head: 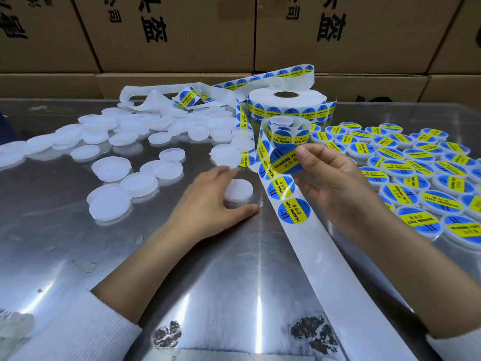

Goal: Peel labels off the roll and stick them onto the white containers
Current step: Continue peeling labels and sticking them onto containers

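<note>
Surface: shiny metal table with bright glare streaks and a few dull worn patches along the near edge.
Sleeves: white ribbed cuffs at both near corners, forearms bare above them.
Backing strip: white liner running from the near right edge up toward the middle, still carrying round blue and yellow labels in its upper stretch.
Left hand: palm down on the table, forearm slanting in from the lower left, thumb stretched flat along the table, fingers curved round a plain white container and holding it in place.
Right hand: raised above the strip, wrist coming from the lower right, thumb and fingers pinching the edge of a peeled label reading SOLDERING PASTE, held just above and right of the container.
Small roll: loose coil of labels standing just behind the right hand.
Unlabelled stock: many white containers scattered across the left half.
Finished stock: labelled containers packed closely on the right.
Main roll: large label roll lying flat at the far middle, its strip looping to the left.
Background: stacked cardboard boxes printed with black characters.
</note>
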